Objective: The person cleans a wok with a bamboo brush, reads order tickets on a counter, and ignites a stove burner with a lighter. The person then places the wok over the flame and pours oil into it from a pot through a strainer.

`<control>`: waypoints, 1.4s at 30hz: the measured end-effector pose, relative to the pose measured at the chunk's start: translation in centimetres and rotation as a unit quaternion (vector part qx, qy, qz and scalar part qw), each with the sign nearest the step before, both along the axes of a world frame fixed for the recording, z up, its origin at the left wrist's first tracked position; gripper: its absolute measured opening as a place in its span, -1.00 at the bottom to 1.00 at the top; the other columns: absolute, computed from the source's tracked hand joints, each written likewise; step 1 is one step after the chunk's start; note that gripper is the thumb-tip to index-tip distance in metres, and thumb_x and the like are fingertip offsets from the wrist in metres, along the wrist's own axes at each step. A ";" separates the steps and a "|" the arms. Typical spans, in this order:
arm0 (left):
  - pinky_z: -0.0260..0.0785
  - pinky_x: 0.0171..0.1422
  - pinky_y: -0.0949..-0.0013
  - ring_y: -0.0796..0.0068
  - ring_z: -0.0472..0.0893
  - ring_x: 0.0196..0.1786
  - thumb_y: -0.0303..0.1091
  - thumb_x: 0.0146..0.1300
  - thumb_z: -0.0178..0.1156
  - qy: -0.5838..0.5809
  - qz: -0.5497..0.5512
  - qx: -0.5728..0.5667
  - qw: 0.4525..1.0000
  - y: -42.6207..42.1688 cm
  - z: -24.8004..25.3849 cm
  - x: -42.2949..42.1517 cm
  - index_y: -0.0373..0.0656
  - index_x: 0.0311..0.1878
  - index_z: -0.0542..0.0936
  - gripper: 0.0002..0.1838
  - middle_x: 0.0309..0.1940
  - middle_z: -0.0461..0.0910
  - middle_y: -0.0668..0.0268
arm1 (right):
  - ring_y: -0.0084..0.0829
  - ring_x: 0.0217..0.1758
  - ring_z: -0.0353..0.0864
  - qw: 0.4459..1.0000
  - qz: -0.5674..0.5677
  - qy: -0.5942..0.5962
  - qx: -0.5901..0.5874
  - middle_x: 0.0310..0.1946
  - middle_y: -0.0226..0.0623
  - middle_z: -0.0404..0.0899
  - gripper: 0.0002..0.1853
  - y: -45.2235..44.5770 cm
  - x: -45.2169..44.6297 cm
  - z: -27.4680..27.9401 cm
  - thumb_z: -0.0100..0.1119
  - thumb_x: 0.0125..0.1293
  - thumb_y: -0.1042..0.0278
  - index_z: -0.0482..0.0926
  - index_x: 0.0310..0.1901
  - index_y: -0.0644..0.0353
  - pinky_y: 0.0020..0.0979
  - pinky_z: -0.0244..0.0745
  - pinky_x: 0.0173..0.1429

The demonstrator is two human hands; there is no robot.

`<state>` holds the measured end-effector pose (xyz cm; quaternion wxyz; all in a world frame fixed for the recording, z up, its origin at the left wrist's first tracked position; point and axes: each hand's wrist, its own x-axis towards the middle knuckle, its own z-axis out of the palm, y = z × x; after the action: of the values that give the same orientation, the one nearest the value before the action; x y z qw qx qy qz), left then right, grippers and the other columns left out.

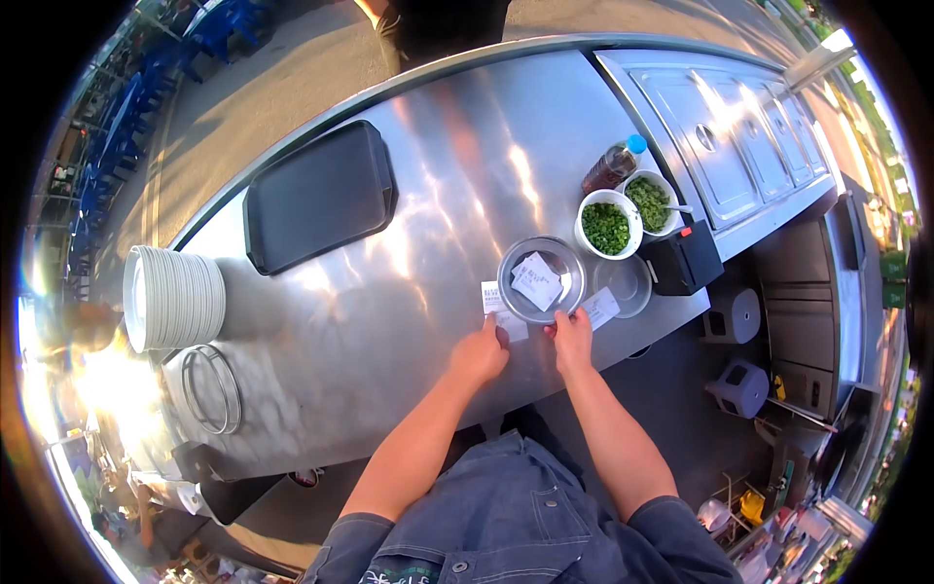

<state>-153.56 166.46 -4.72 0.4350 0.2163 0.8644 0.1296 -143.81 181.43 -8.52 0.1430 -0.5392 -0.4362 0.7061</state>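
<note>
Slips gathered in a round dish, others lying beside it

From the head view, several printed slips (535, 280) sat loosely piled inside the round dish (568, 256), while a left-hand slip (512, 326) and a right-hand slip (601, 306) lay outside its rim. That looked like a partly finished gathering, with these outer papers apart from the pile.

The left hand (477, 356) was mostly closed, thumb and fingertips at the left-hand slip; whether it gripped the paper was unclear. The right hand (575, 343) had its fingers curled in a narrow pinch at the dish's near rim, though its exact hold was hidden.

The dish stood towards the near edge of the steel counter (409, 341). To its right, a clear bowl (637, 292), two tubs of chopped greens (608, 229) and a black device (684, 260) crowded it. A wide steel stretch ran leftwards to the black trays (321, 200), giving more room that way.
</note>
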 end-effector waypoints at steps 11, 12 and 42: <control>0.44 0.22 0.08 -0.08 0.61 0.10 -0.25 0.12 0.21 -0.122 0.133 0.112 0.977 -2.0 -0.5 -0.9 -0.12 0.52 0.13 -0.14 0.02 0.62 -0.07 | -0.54 -0.37 0.55 1.000 0.023 -0.011 0.018 -0.27 -0.29 0.57 -0.90 1.2 -1.0 -0.7 0.04 0.40 0.53 0.46 -0.09 0.28 -0.52 0.53 -0.33; 0.43 0.23 0.09 -0.07 0.60 0.11 -0.25 0.13 0.21 -0.120 0.139 0.120 0.975 -2.6 -0.4 -0.8 -0.13 0.52 0.13 -0.13 0.04 0.62 -0.06 | -0.53 -0.42 0.56 1.000 0.016 -0.005 0.026 -0.31 -0.27 0.58 -0.91 1.1 -1.0 -0.8 0.04 0.39 0.53 0.47 -0.12 0.32 -0.51 0.52 -0.37; 0.30 0.40 0.14 -0.05 0.49 0.31 -0.21 0.13 0.25 -0.158 0.198 0.168 0.953 -0.2 -5.0 0.0 -0.21 0.51 0.16 -0.13 0.24 0.48 -0.14 | -0.52 -0.37 0.60 0.999 0.036 -0.013 0.003 -0.26 -0.29 0.59 -0.83 3.0 -0.7 -1.4 0.06 0.46 0.42 0.47 -0.01 0.30 -0.51 0.55 -0.30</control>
<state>-153.53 166.26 -9.69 0.4889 0.0872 0.7758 0.3891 -144.46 184.46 -9.93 0.1132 -0.5320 -0.4595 0.7021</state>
